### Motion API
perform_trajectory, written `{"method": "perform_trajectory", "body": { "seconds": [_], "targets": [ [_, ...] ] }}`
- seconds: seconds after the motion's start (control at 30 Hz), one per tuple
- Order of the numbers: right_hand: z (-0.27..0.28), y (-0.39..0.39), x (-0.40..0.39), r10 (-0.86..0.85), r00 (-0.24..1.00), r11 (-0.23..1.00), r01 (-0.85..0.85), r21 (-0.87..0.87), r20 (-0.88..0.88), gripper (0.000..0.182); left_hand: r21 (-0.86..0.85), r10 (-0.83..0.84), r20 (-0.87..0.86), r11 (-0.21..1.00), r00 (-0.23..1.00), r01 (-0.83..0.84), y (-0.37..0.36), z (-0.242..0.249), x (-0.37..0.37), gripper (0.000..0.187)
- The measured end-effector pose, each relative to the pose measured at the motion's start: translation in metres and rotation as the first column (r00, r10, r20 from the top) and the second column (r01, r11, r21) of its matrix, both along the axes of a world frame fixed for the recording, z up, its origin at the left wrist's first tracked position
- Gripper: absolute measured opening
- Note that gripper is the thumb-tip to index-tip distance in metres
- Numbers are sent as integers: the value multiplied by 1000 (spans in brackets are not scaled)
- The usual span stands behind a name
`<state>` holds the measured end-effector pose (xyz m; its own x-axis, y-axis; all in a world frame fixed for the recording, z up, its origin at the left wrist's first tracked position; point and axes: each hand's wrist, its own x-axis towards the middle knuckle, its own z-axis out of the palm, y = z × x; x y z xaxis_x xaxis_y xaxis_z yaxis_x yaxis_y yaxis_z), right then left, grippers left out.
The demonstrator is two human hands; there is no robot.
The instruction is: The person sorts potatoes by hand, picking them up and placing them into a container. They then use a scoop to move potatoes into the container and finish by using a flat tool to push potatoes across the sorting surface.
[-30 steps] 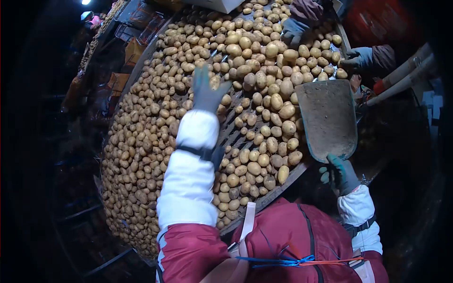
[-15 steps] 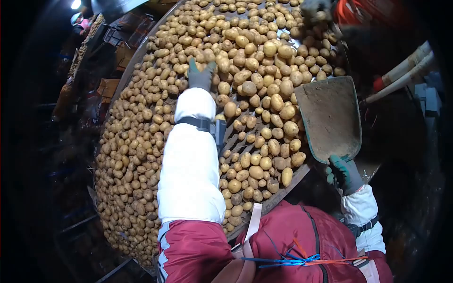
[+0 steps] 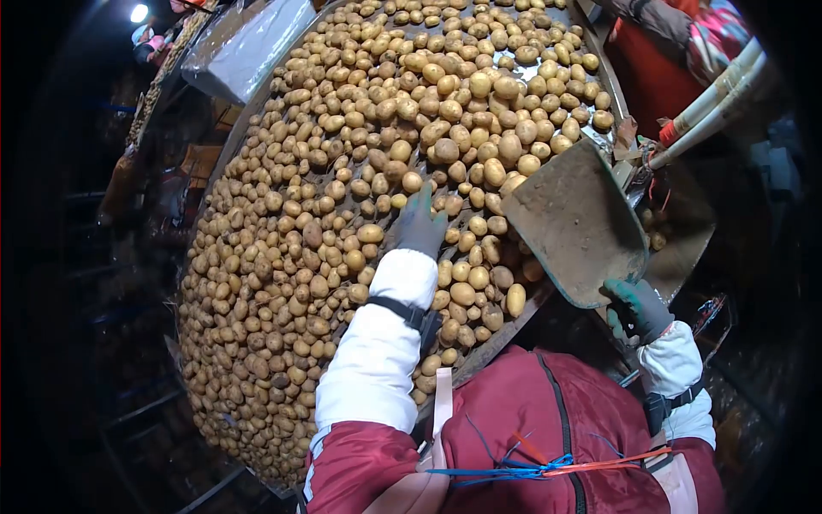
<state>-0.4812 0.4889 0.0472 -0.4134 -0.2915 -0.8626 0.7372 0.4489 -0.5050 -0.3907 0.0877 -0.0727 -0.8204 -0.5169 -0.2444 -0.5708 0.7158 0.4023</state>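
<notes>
A thick layer of potatoes (image 3: 291, 248) covers the broad sorting surface in front of me. My left hand (image 3: 418, 227), in a grey-green glove, rests among them with its fingers stretched forward; potatoes lie at its fingertips, none plainly gripped. Past the right edge of the surface, my right hand (image 3: 640, 310), gloved too, is closed around the near end of a wide, dirt-covered scoop (image 3: 578, 224). The scoop is tilted, its far left rim next to the potatoes at the edge. I see no potatoes in it.
A wooden rim (image 3: 497, 343) borders the surface close to my body. Pale pipes (image 3: 711, 103) slant in at the right. Beyond them shows a co-worker's patterned sleeve (image 3: 717, 38). A plastic-wrapped white box (image 3: 248, 51) stands at the far left edge. Another person (image 3: 147, 43) is in the distance.
My left hand has come back toward me and to the right across the potatoes. The scoop has turned, its far end swinging left. The co-worker's hand at the top right has withdrawn from the potatoes.
</notes>
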Motion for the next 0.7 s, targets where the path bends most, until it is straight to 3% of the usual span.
{"method": "perform_trajectory", "body": {
  "seconds": [0.07, 0.13, 0.23, 0.3, 0.4, 0.47, 0.5, 0.53, 0.6, 0.63, 0.67, 0.7],
  "targets": [
    [4, 6, 2, 108, 991, 992, -113, 57, 83, 38, -108, -36, -6, 993, 999, 35, 2, 0, -19, 74],
    [-2, 11, 13, 42, 993, 999, -45, 25, 106, 37, -63, -36, 162, 997, 986, 47, -1, 10, -39, 82],
    [-3, 8, 20, 1, 993, 1000, -3, 16, 120, 35, -81, 11, 207, 997, 978, 6, 11, 13, -43, 81],
    [-7, 8, 22, 3, 994, 1000, -5, 14, 113, 35, -120, 120, 127, 987, 985, -105, 18, 1, -32, 71],
    [-16, 8, 27, -21, 994, 1000, 23, -16, 104, 34, -150, 102, 124, 985, 987, -83, 13, -6, -28, 54],
    [-16, 13, 27, -44, 994, 998, 48, -35, 98, 34, 9, 9, 116, 1000, 993, -10, -5, 5, -37, 48],
    [-14, 13, 25, 13, 996, 1000, -12, -12, 91, 38, 41, 38, -46, 999, 998, -36, -18, -8, -41, 34],
    [-13, 13, 23, 72, 994, 997, -73, 9, 81, 42, 302, 140, -89, 947, 986, -107, -29, -8, -45, 28],
    [-8, 12, 22, 70, 995, 998, -70, 1, 71, 43, 518, 319, -232, 840, 919, -161, -38, -12, -42, 25],
    [-7, 12, 23, 62, 996, 998, -62, -7, 68, 43, 722, 467, -192, 663, 863, -197, -26, 11, -41, 25],
    [-8, 13, 23, 57, 996, 998, -56, -10, 71, 43, 720, 461, -191, 666, 867, -196, -12, 30, -39, 25],
    [-10, 15, 24, 75, 994, 997, -74, -18, 75, 44, 829, 397, -214, 558, 892, -49, 5, 45, -37, 27]
  ]
}}
